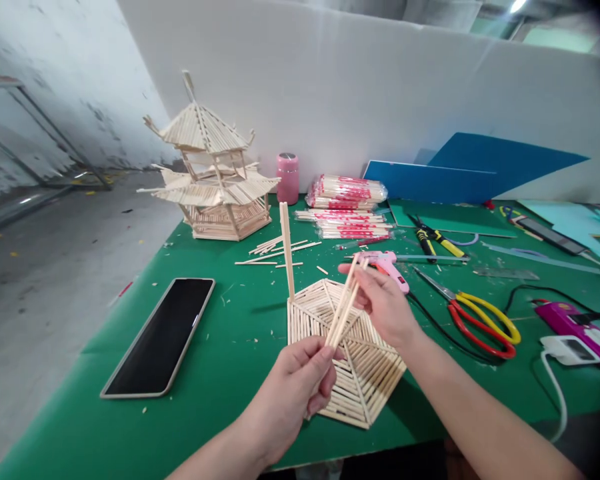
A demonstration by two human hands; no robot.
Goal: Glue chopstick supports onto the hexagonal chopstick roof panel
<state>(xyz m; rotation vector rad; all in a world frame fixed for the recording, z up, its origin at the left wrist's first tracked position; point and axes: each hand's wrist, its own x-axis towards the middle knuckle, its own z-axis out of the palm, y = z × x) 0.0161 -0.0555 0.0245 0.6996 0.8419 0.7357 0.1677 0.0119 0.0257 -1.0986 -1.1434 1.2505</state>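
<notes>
My left hand (307,380) is closed around the lower ends of a few wooden sticks (343,310). At their upper ends, the fingers of my right hand (383,300) pinch the same sticks. Both hands are above a hexagonal stick base (380,393), built of rows of sticks divided by spokes and partly hidden by the hands. From the base's left back corner rises an upright post (287,250) of sticks. Behind my right hand lies a pink glue gun (387,267).
A stick pagoda (210,183) stands at the back left beside a pink flask (287,179). Wrapped stick bundles (350,207), pliers (433,240) and scissors (473,320) lie behind and to the right. A phone (160,337) lies left; a purple power strip (575,327) lies right.
</notes>
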